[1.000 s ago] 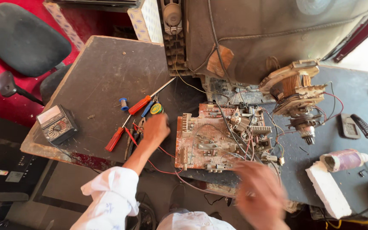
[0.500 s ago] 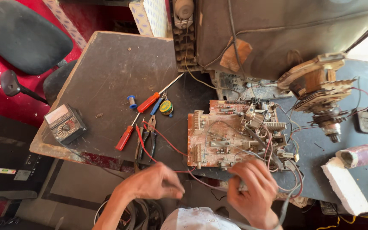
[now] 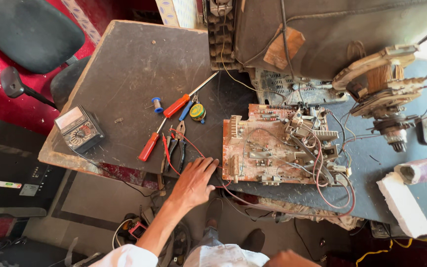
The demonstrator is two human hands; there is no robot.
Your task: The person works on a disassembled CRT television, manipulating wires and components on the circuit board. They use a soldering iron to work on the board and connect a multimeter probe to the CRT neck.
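Released, my left hand (image 3: 193,182) lies flat beside one board (image 3: 277,146); two screwdrivers (image 3: 150,144), one meter (image 3: 79,128). Right hand (image 3: 288,258): grip unclear, withdrawn since earlier.

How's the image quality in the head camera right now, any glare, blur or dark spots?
Head view: mostly sharp, the circuit board and left hand crisp; daylight blows out the top right corner; the floor under the table sits in deep shadow; the right hand is cut off at the bottom edge; wide-angle lens bends the table edges slightly.
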